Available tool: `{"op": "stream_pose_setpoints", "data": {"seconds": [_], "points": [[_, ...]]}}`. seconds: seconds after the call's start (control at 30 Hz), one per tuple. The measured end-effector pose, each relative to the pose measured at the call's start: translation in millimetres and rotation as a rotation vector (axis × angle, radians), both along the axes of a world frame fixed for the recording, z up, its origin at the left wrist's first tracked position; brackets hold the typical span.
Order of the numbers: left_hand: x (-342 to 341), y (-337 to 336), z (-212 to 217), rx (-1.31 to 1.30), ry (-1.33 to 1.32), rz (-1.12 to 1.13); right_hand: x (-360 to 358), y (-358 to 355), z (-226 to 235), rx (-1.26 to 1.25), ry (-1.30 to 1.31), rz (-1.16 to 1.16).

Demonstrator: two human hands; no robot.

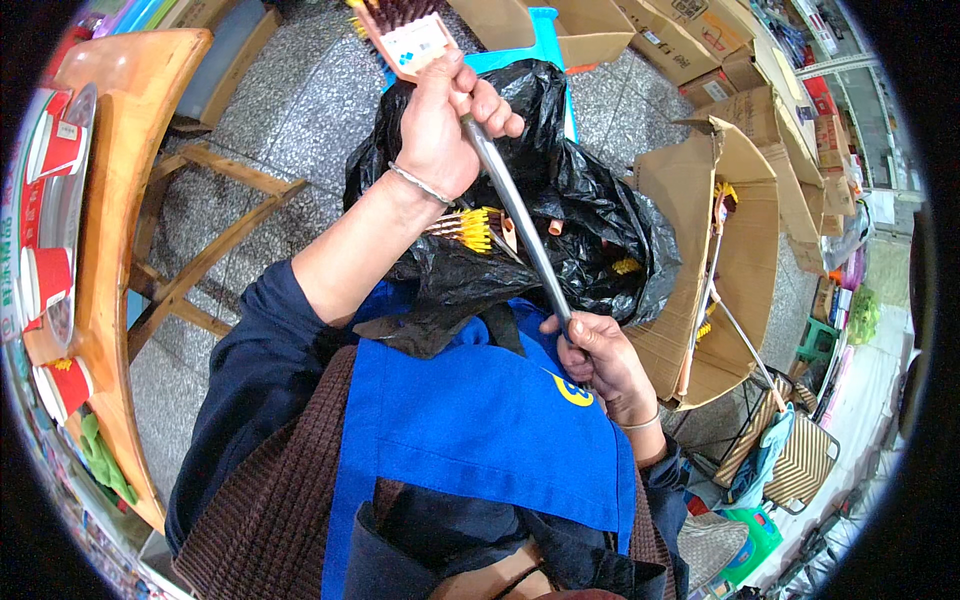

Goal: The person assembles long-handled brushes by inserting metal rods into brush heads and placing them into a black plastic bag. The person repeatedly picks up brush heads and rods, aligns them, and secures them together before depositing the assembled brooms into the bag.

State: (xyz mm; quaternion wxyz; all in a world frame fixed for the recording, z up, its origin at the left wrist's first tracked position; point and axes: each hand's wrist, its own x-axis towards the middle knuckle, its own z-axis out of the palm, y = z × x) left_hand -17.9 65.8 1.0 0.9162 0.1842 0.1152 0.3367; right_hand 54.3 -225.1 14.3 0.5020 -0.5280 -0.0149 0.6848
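Observation:
A long-handled brush runs slantwise across my front, its pink head (412,38) with dark, yellow-tipped bristles and a white label at the top of the view. My left hand (440,125) is closed round the join of head and handle. Lower down, my right hand (595,362) grips the grey metal handle (520,215) near its other end. Beneath the handle a black plastic bag (610,215) lies open. Inside it are more brush heads (472,230) with yellow-tipped bristles, partly hidden by the plastic.
An open cardboard box (735,290) with more long-handled brushes stands on the right. Flattened cartons (690,40) lie behind it. At left is a wooden table (150,90) with red and white paper cups (48,278). A blue plastic stool (545,30) shows behind the bag.

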Motion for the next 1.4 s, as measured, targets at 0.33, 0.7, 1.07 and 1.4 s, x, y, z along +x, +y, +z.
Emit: {"op": "stream_pose_setpoints", "data": {"seconds": [0.33,0.7,1.07,1.4], "points": [[6,-6,2,0.014,0.071,0.077,-13,0,-15,0.097,-0.817,-0.097],[13,-5,-8,0.074,0.133,0.135,-25,4,-17,0.027,-0.844,-0.053],[18,-16,-18,-0.063,0.155,0.132,-2,8,-17,-0.107,-1.398,-0.093],[10,-14,-21,0.045,0.173,0.1,-20,15,-15,-0.008,-1.704,-0.049]]}}
